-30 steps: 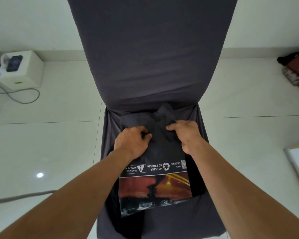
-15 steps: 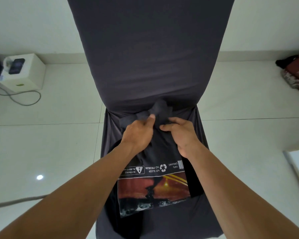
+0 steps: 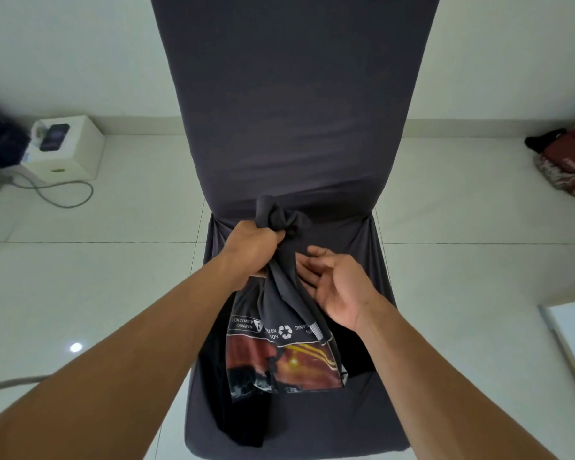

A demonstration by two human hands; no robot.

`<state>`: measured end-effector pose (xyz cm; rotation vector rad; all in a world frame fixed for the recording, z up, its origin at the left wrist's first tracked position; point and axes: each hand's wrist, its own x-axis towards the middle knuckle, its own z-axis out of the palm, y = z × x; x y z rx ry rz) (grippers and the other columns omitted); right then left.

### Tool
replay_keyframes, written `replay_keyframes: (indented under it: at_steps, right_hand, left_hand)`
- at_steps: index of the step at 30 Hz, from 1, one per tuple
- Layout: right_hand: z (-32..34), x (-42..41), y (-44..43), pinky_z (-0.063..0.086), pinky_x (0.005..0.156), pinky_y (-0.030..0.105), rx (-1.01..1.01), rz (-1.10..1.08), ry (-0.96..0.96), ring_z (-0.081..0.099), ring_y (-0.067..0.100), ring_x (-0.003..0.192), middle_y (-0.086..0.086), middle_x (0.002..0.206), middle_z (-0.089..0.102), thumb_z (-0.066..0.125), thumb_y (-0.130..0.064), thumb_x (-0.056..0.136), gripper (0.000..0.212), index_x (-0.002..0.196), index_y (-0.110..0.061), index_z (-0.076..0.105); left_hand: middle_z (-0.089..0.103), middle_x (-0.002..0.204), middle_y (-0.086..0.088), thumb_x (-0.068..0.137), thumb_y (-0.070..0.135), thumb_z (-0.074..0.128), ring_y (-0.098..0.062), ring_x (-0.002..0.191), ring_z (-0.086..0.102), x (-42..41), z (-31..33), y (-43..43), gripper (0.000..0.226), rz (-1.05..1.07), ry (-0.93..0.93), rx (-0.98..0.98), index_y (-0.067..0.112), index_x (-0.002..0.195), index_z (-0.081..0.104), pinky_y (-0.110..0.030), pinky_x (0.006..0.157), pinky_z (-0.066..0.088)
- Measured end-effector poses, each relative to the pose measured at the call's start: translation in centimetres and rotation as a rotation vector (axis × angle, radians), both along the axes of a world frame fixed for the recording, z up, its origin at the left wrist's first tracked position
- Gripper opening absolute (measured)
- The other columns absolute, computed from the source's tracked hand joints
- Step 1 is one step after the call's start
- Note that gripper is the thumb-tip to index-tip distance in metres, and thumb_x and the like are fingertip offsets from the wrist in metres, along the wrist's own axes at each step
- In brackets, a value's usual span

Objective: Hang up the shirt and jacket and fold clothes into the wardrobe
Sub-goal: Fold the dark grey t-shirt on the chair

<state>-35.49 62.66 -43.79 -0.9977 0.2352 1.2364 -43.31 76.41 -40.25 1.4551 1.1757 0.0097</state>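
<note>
Left hand [image 3: 251, 249] clenched around the bunched top of a black printed T-shirt [image 3: 281, 353], which hangs over the seat of a dark-covered chair [image 3: 296, 111]. Right hand [image 3: 336, 287] released, fingers relaxed, just beside the cloth, palm toward it.

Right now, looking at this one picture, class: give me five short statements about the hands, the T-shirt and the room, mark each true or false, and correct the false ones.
1. The left hand grips the bunched top of the black printed T-shirt. True.
2. The right hand clutches the shirt in a fist. False: its fingers are relaxed and open beside the fabric.
3. The print's lettering reads upside down from this view. True.
4. The shirt lies on the floor tiles. False: it hangs over the seat of a grey-covered chair.
5. A phone lies on the white box by the wall. True.
</note>
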Motion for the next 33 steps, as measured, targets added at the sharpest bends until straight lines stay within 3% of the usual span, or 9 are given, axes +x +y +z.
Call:
replay_keyframes:
  at_steps: [4, 7, 9, 11, 15, 20, 24, 29, 33]
  right_hand:
    - [1.3, 0.0, -1.1, 0.055, 0.071, 0.033, -0.238, 0.146, -0.41, 0.069, 0.017, 0.097, 0.001, 0.1, 0.075, 0.066, -0.008, 0.092, 0.026, 0.114, -0.019, 0.061]
    - [4.5, 0.1, -2.1, 0.05, 0.101, 0.039, -0.243, 0.162, -0.656, 0.063, 0.01, 0.119, -0.006, 0.131, 0.065, 0.092, -0.04, 0.068, 0.092, 0.143, -0.024, 0.042]
    - [7.8, 0.4, -2.6, 0.043, 0.113, 0.042, -0.148, 0.156, -0.798, 0.052, 0.009, 0.134, -0.008, 0.147, 0.053, 0.1, -0.047, 0.051, 0.127, 0.153, -0.027, 0.028]
    - [12.5, 0.7, -3.1, 0.045, 0.112, 0.038, 0.016, 0.159, -0.914, 0.052, 0.011, 0.135, -0.005, 0.147, 0.054, 0.097, -0.035, 0.059, 0.116, 0.153, -0.024, 0.03]
    - [23.0, 0.6, -3.7, 0.044, 0.112, 0.038, 0.307, 0.244, -0.98, 0.056, 0.019, 0.133, -0.001, 0.139, 0.063, 0.078, -0.025, 0.081, 0.055, 0.134, -0.033, 0.064]
    - [33.4, 0.7, -4.3, 0.053, 0.101, 0.042, 0.22, 0.06, -1.013, 0.07, 0.023, 0.112, 0.005, 0.116, 0.076, 0.07, -0.013, 0.089, 0.027, 0.115, -0.016, 0.073]
    - [39.9, 0.0, -5.5, 0.057, 0.095, 0.038, 0.134, -0.123, -1.066, 0.073, 0.02, 0.105, 0.003, 0.109, 0.077, 0.068, -0.009, 0.093, 0.024, 0.116, -0.013, 0.071]
    - [48.8, -1.0, -9.5, 0.061, 0.083, 0.033, 0.178, -0.218, -0.996, 0.074, 0.024, 0.102, 0.009, 0.111, 0.076, 0.069, -0.007, 0.089, 0.03, 0.118, -0.008, 0.069]
    - [52.8, -1.3, -13.0, 0.049, 0.104, 0.043, 0.184, -0.125, -0.873, 0.067, 0.029, 0.119, 0.01, 0.128, 0.07, 0.063, -0.035, 0.096, 0.045, 0.133, -0.01, 0.062]
  left_hand:
    - [0.076, 0.103, -0.009, 0.097, 0.017, 0.059, -0.031, 0.097, 0.073, -2.5, 5.6, 0.5, 0.017, -0.077, -0.129, -0.079, 0.013, 0.111, 0.068, -0.048, 0.09, 0.058]
    - [0.076, 0.105, -0.01, 0.097, 0.01, 0.052, -0.027, 0.096, 0.074, -4.3, 11.4, 0.8, 0.023, -0.07, -0.297, -0.214, 0.004, 0.111, 0.07, -0.04, 0.086, 0.06]
    - [0.077, 0.102, -0.012, 0.095, 0.013, 0.049, -0.025, 0.087, 0.075, -5.1, 15.2, 1.3, 0.03, -0.034, -0.363, -0.313, 0.002, 0.096, 0.077, -0.034, 0.075, 0.062]
    - [0.076, 0.098, -0.014, 0.088, 0.017, 0.051, -0.027, 0.082, 0.074, -5.6, 18.7, 1.8, 0.033, -0.001, -0.414, -0.342, 0.005, 0.082, 0.081, -0.036, 0.079, 0.061]
    - [0.073, 0.091, -0.018, 0.081, 0.023, 0.05, -0.031, 0.078, 0.069, -5.1, 24.2, 1.7, 0.033, 0.008, -0.51, -0.347, 0.005, 0.075, 0.077, -0.038, 0.084, 0.058]
    - [0.071, 0.107, -0.021, 0.08, 0.028, 0.052, -0.033, 0.089, 0.069, -4.6, 32.4, 0.8, 0.036, -0.035, -0.619, -0.331, 0.004, 0.09, 0.077, -0.041, 0.092, 0.054]
    - [0.069, 0.117, -0.018, 0.086, 0.048, 0.059, -0.031, 0.099, 0.069, -4.3, 38.9, -0.6, 0.049, -0.274, -0.668, -0.311, 0.007, 0.11, 0.072, -0.037, 0.088, 0.056]
    - [0.071, 0.12, -0.015, 0.077, 0.012, 0.076, -0.031, 0.111, 0.068, -4.2, 47.4, -3.0, 0.047, -0.549, -0.647, -0.046, 0.006, 0.122, 0.067, -0.046, 0.097, 0.054]
    - [0.072, 0.113, -0.021, 0.078, 0.017, 0.074, -0.03, 0.096, 0.073, -3.8, 51.8, -4.9, 0.043, -0.44, -0.829, -0.04, 0.002, 0.118, 0.066, -0.037, 0.078, 0.061]
